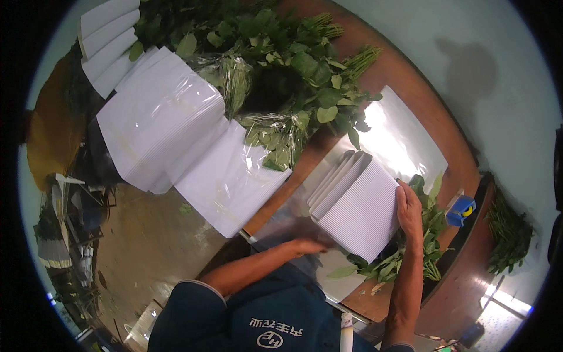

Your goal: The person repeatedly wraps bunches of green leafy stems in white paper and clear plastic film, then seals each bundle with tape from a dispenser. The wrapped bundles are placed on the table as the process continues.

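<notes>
Lower centre of the frame: the person's dark blue shirt (258, 320), both forearms rising from it.

Left hand (309, 245), just below centre: motion-blurred, over a clear sheet (275, 226) at the near edge of the surface. Whether the fingers are open or closed, I cannot tell.

Right hand (409, 212), right of centre: laid flat with fingers extended along the right edge of a white sleeve stack (359, 206), pressing on it, not closed around it. The stack is fanned, its layered edges showing at the upper left, and it lies tilted on the clear sheeting. Beneath the hand and the stack's right side lies a bunch of leaves (410, 258), stems toward the lower right.

Right of the hand, at the rim of the round brown surface (434, 111): a small blue tape dispenser (460, 210). Beyond the rim, far right, a green bundle (510, 232) lies lower down.

Above the stack: a shiny clear sheet (399, 138), strongly reflecting light.

Centre left: two large stacks of white-and-clear sleeves (176, 141), overhanging the surface edge, floor visible below. Two wrapped bunches (275, 138) rest against them.

Top centre: a heap of loose foliage (281, 53), cut stems pointing to the upper right.

Upper left: further white sleeves (108, 41), fanned.
</notes>
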The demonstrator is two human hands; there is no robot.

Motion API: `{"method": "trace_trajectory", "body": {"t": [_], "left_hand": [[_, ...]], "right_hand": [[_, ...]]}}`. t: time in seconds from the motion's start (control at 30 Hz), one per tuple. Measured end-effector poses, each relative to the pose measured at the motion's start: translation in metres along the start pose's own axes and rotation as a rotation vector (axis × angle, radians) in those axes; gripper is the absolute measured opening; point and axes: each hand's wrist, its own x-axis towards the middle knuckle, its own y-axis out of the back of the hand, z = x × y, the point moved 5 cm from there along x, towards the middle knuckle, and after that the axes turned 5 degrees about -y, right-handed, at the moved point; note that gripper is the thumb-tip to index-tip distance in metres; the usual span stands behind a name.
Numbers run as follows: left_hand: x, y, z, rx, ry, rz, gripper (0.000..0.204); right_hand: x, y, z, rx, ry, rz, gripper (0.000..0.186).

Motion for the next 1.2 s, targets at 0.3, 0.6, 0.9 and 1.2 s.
{"method": "trace_trajectory", "body": {"t": [0.3, 0.6, 0.9, 1.2], "left_hand": [[0.058, 0.016, -0.024, -0.169, -0.112, 0.144, 0.043], [0.056, 0.023, -0.022, 0.021, -0.177, 0.168, 0.043], [0.057, 0.027, -0.022, 0.222, -0.232, 0.184, 0.044], [0.058, 0.029, -0.013, 0.512, -0.360, 0.225, 0.044]], "right_hand": [[0.001, 0.008, -0.033, -0.001, -0.043, -0.100, 0.044], [-0.003, -0.002, -0.025, -0.071, 0.020, -0.034, 0.044], [-0.010, -0.006, -0.029, -0.084, 0.052, 0.040, 0.043], [-0.007, -0.009, -0.032, -0.068, 0.070, 0.046, 0.042]]}}
